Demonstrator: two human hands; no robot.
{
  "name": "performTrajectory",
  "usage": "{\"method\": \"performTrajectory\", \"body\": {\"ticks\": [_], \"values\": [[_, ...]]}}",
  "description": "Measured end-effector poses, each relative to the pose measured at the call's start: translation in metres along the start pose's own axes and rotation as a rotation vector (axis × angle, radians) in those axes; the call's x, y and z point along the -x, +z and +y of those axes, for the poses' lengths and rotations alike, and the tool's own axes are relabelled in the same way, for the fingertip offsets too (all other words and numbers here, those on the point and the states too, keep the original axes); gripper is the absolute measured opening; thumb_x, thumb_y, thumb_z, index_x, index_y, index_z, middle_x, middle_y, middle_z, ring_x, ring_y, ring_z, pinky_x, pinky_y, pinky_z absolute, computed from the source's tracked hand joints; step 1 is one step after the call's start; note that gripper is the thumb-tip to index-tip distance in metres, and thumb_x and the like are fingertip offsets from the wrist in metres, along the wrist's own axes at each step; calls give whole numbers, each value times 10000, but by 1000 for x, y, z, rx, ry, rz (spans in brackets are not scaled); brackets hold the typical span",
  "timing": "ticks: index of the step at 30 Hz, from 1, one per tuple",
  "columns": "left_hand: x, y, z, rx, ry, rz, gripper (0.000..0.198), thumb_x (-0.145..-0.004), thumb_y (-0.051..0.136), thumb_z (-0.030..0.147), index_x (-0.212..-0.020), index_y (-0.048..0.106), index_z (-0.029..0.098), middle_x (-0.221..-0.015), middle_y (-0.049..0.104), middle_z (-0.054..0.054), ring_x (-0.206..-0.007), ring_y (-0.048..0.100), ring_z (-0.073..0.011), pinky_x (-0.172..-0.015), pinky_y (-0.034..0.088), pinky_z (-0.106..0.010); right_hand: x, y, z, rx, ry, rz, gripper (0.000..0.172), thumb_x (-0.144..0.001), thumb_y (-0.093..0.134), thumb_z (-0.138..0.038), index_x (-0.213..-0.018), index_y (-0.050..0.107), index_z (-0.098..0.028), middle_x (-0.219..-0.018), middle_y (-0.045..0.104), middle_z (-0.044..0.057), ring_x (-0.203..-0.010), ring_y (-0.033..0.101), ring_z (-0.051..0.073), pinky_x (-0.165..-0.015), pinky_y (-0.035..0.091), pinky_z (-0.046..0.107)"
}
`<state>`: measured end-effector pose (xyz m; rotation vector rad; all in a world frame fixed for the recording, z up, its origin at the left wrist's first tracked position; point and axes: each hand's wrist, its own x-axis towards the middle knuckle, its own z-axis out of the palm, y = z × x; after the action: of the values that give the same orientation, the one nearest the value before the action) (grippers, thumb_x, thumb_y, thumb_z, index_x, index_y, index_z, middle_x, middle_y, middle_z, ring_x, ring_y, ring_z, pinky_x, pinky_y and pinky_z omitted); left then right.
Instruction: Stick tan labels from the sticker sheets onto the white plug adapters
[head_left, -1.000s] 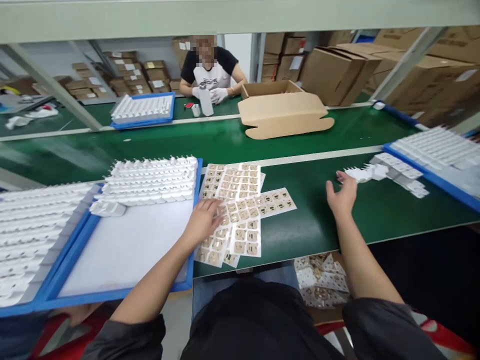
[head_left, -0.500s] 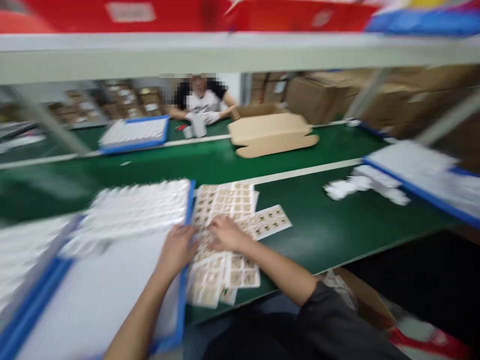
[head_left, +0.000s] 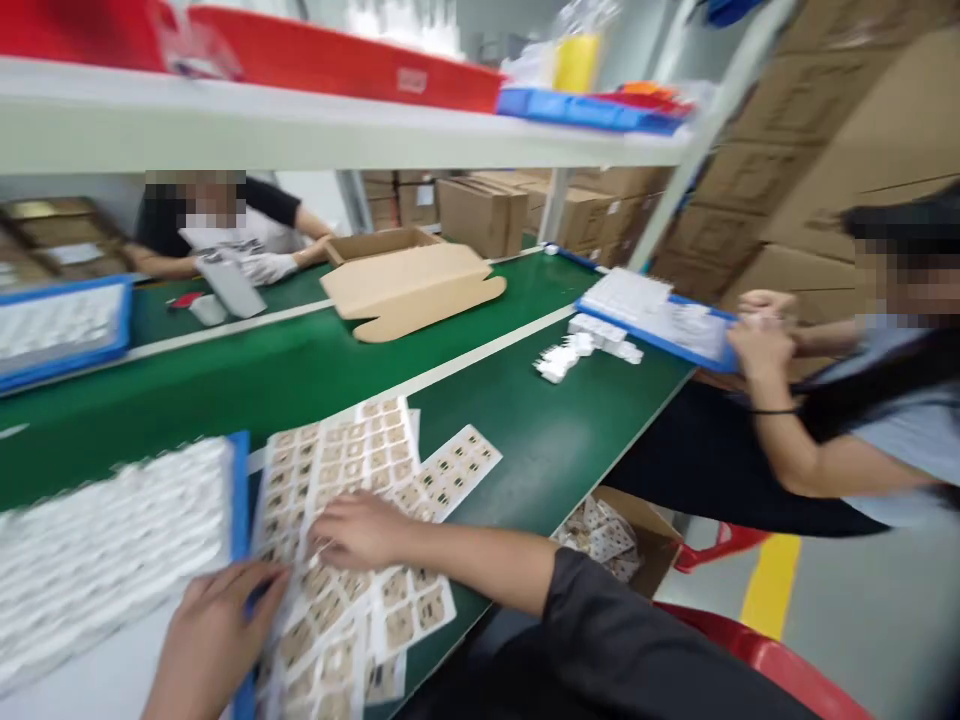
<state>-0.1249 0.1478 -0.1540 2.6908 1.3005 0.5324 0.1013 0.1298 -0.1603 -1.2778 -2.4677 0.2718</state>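
Observation:
Several white sheets of tan square stickers (head_left: 394,440) lie overlapped on the green table beside a blue-edged tray. My right hand (head_left: 364,530) is over the middle of these sheets, its fingers bent and drawn together. Whatever is at its fingertips is too blurred to name. At the tray's right edge is my left hand (head_left: 217,625), with thumb and forefinger closed in a loop; any small thing between them cannot be made out. Rows of small white parts (head_left: 135,545) fill the far portion of the tray (head_left: 240,500).
Loose white parts (head_left: 574,350) lie farther right, near another blue-edged tray (head_left: 645,340). An opened cardboard box (head_left: 420,285) stands across the table. One co-worker (head_left: 247,230) sits opposite, another (head_left: 862,400) at the right. A shelf (head_left: 337,135) crosses above. An open carton (head_left: 630,540) stands below the table edge.
My view has swung to the right, bringing the right-hand co-worker into sight. Both hands stay by the sticker sheets; the left is a little farther from the right one.

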Motion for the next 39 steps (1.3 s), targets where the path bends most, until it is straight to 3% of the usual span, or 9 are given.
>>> {"method": "performTrajectory", "body": {"ticks": [3,8,15,18,24,28,31,35,39], "values": [[-1,-19,22,-61,-98,-87,326,-870,498,389,-944,750,196,-1037,761,-106,-941,665,-315,-901,474,-469,1,-7,-6,-39,5,-23,422,-845,719,-529,-1076,659,-181,-1083,667,77,-1042,572,255,-898,447,384],[-5,-31,36,-82,-237,-204,285,-828,618,294,-1078,738,229,-1288,655,-95,-1167,514,-369,-948,438,-513,-3,-8,-6,-160,30,-4,282,-870,732,-363,-1058,651,-169,-1110,628,117,-1088,531,302,-947,395,456],[-3,-30,41,-35,-312,-207,249,-822,640,235,-1051,735,214,-1303,626,-79,-1186,449,-367,-961,421,-508,-3,-4,-8,-262,38,56,67,-900,666,-225,-904,601,-211,-1012,657,65,-1012,543,281,-912,378,432],[-4,-31,40,38,-332,-190,210,-856,617,275,-1011,750,225,-1309,632,-60,-1206,441,-365,-970,412,-511,-4,-4,-6,-296,29,81,70,-923,601,-169,-875,584,-217,-922,677,38,-960,560,260,-896,381,415],[-10,-39,34,394,-327,-127,239,-893,562,348,-958,751,217,-1124,718,-53,-1102,558,-280,-1024,395,-450,-4,-16,-6,-412,-21,239,56,-953,557,-202,-934,608,-217,-923,669,50,-903,593,236,-825,437,381],[-13,-41,34,731,-451,-86,265,-855,584,417,-901,734,204,-978,730,-47,-1030,597,-269,-963,431,-391,-2,-23,-11,-340,-117,413,100,-959,568,-232,-994,661,-237,-1044,662,77,-1016,594,262,-878,437,426],[-14,-38,35,916,-506,-104,282,-826,596,449,-866,711,194,-905,718,-32,-921,629,-236,-884,465,-349,-1,-23,-14,-289,-177,429,129,-948,595,-256,-1042,684,-254,-1039,671,76,-1001,601,266,-867,454,440],[-14,-38,37,1014,-527,-120,295,-794,614,454,-829,693,172,-813,692,-28,-816,620,-200,-813,479,-323,0,-21,-13,-253,-224,451,174,-951,599,-251,-1099,689,-267,-1011,699,69,-949,616,255,-866,473,450],[-15,-39,39,1042,-547,-127,304,-782,614,462,-798,674,164,-732,649,-12,-714,585,-169,-750,475,-311,1,-21,-10,-190,-269,501,132,-945,620,-228,-1027,709,-279,-984,727,51,-915,629,242,-881,479,458]]}}
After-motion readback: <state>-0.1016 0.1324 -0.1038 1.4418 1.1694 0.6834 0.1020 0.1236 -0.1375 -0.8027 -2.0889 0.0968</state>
